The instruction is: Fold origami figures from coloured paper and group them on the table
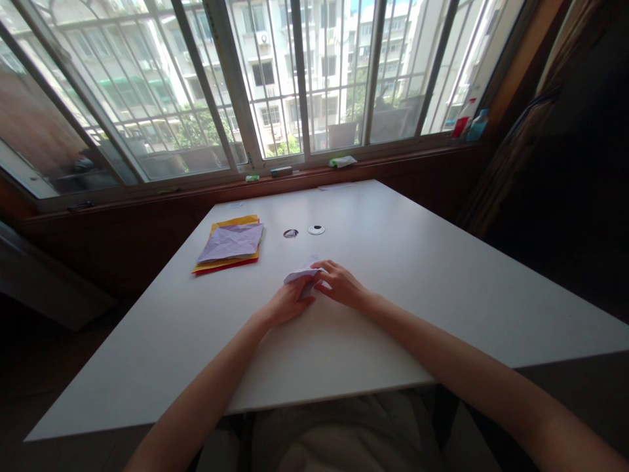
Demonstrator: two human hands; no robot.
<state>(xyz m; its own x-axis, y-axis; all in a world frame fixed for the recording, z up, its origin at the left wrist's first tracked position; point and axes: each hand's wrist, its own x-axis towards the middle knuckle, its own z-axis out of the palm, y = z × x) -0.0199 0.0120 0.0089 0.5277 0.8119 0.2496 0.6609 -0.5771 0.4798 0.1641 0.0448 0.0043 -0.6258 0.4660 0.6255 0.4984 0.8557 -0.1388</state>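
Observation:
A small folded piece of white paper (303,273) lies on the white table (417,282) in front of me. My left hand (289,303) grips its near left side with curled fingers. From the right, my right hand (339,283) rests on the paper, its fingertips pressing the top edge. Both hands meet at the paper, and much of it is hidden under the fingers.
A stack of coloured paper sheets (230,246), pale purple on top over yellow and red, lies at the left. Two small round objects (303,231) sit beyond the hands. The window sill (295,174) holds small items; bottles (469,121) stand at its right end.

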